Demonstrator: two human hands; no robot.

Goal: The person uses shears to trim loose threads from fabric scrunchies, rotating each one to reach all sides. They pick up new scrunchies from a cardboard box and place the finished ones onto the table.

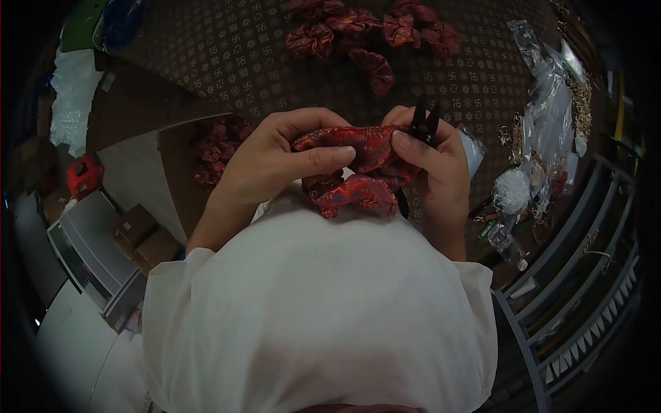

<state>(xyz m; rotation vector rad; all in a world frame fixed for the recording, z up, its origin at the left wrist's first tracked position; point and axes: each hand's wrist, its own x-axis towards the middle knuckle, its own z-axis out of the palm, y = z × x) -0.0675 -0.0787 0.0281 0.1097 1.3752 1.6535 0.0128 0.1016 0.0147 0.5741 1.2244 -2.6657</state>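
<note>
A red patterned fabric scrunchie (358, 168) is stretched between both hands, close to my chest. My left hand (275, 155) pinches its left part between thumb and fingers. My right hand (437, 165) grips its right end and also holds small black snips (425, 124), whose tips stick up above the fingers. Part of the scrunchie hangs below the hands against my white top.
Several finished red scrunchies (365, 34) lie at the far side of the brown patterned table (234, 62). A cardboard box (206, 148) with more red fabric sits left. Clear plastic bags (551, 103) and small bits lie right. A metal rack (578, 289) stands lower right.
</note>
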